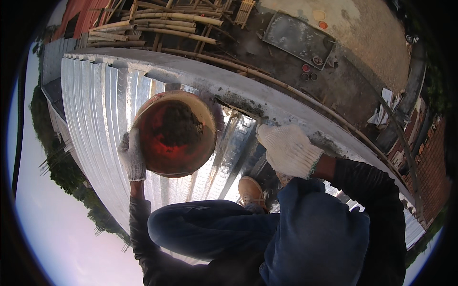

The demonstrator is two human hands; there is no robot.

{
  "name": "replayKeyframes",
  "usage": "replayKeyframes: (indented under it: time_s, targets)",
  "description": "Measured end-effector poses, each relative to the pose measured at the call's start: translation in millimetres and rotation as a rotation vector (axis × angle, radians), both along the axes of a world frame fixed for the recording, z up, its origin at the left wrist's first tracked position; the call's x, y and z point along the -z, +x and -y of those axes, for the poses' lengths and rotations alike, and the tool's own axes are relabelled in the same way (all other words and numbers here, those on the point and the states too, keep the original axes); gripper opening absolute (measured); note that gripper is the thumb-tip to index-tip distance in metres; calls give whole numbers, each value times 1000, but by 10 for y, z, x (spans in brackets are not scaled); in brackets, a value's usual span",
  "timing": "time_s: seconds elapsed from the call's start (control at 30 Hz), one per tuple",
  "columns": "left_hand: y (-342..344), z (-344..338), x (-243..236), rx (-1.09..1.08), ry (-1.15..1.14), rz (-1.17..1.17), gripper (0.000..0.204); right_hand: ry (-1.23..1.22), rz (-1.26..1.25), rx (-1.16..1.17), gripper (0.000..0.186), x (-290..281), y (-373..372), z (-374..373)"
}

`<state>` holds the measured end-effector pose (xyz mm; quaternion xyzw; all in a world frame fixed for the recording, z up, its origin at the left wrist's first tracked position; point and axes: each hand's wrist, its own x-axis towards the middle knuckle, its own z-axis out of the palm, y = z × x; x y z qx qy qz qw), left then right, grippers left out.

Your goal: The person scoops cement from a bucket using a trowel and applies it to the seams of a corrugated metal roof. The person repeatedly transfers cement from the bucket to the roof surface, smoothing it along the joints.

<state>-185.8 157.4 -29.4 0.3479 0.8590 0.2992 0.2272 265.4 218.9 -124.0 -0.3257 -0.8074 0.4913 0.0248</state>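
Note:
A round bucket [206, 145] with a reddish inside stands on the ribbed metal sheeting [107, 97], left of centre. Dark wet mortar [179, 124] lies in it. My left hand [132, 156], in a white knit glove, grips the bucket's left side near the rim. My right hand [290, 150], gloved the same way, is curled closed above the inner side of a low concrete wall [224, 83]. Whatever it may hold is hidden beneath the glove. Between the hands, a rough gap [241, 108] shows where sheeting meets wall.
My bent knees and a tan shoe [251, 191] are close below the hands. Beyond the wall the ground drops away, with bamboo poles [167, 24], a flat grey mixing tray [298, 38] and small buckets [305, 68]. One long bamboo pole [286, 85] runs alongside the wall.

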Motion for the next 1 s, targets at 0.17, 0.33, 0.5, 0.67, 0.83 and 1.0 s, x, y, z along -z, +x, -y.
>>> replayKeyframes:
  time_s: [0.17, 0.33, 0.5, 0.67, 0.83, 1.0]
  targets:
    - [-98, -78, -18, 36, -26, 35, 35, 27, 112, -119, 42, -45, 247, -104]
    - [42, -272, -65, 18, -51, 52, 34, 77, 277, -279, 41, -334, 428, -259]
    - [-49, -129, -58, 42, -62, 15, 33, -62, 389, -226, 36, -506, 728, -261]
    - [178, -115, -121, -10, -37, -6, 33, 96, 179, 21, 30, -469, 1001, -146]
    - [162, -74, -121, 51, -79, -45, 32, 203, 101, 113, 31, 10, 890, -54]
    - [271, -131, -155, 53, -104, -66, 33, 38, 507, -225, 39, -233, 632, -194]
